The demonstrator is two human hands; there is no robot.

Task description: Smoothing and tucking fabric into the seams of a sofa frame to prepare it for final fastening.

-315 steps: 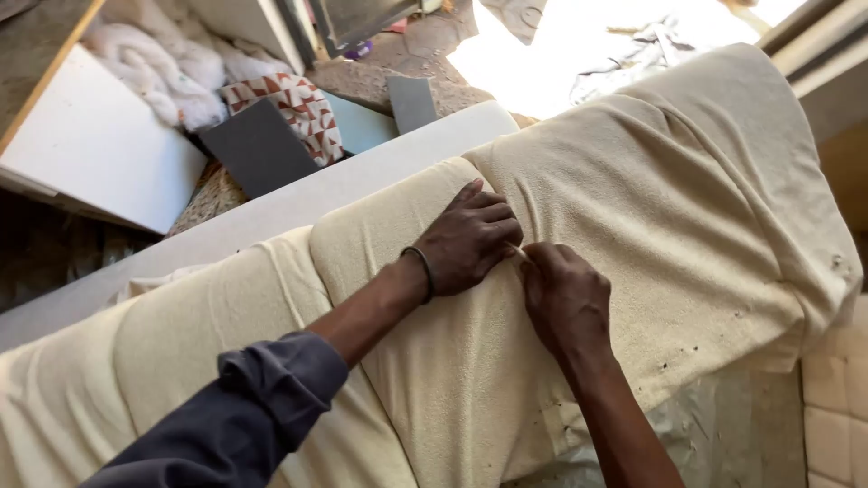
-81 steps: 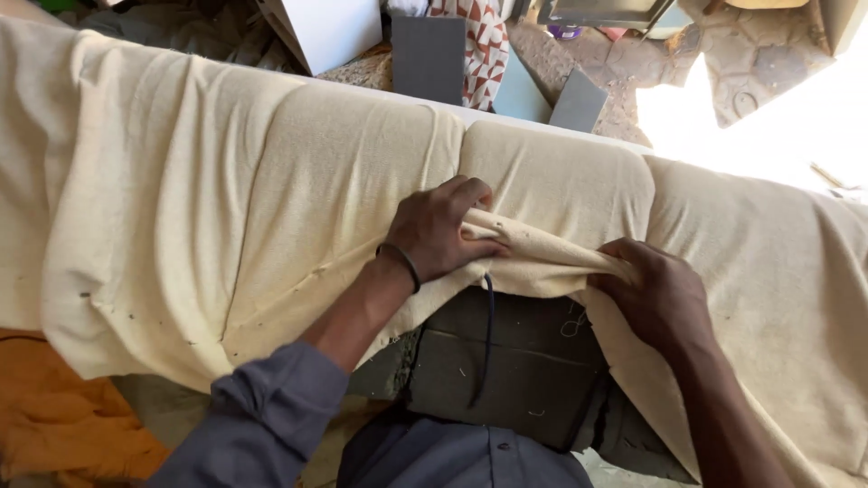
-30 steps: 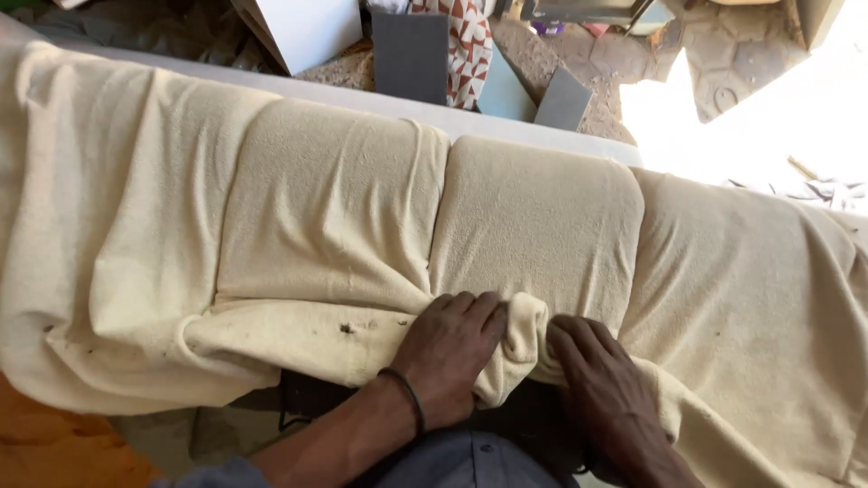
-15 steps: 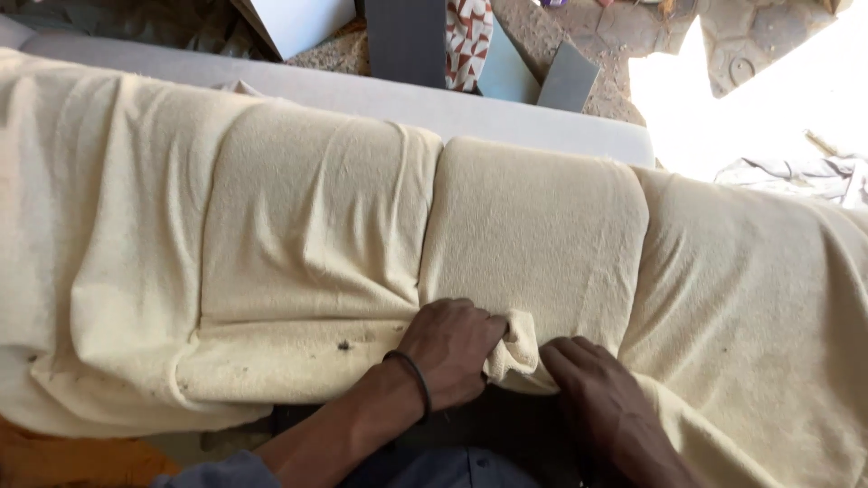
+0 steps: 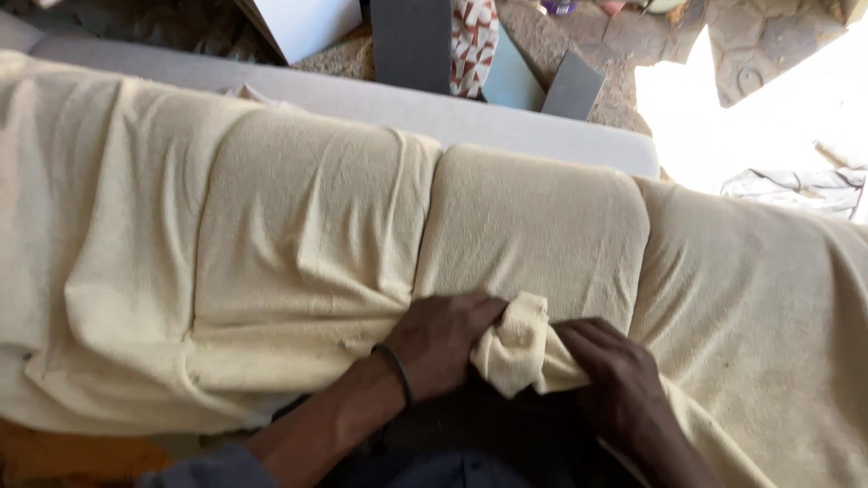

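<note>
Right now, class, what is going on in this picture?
A person leans over a long padded piece draped in cream cloth. The left hand presses on the cloth's lower edge, and the right hand grips it beside a bunched fold between the two hands. The cloth lies over three cushion-like sections, with a grey panel running behind them.

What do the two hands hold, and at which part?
Both the left hand and right hand grip the cream cloth at its bunched lower edge.
</note>
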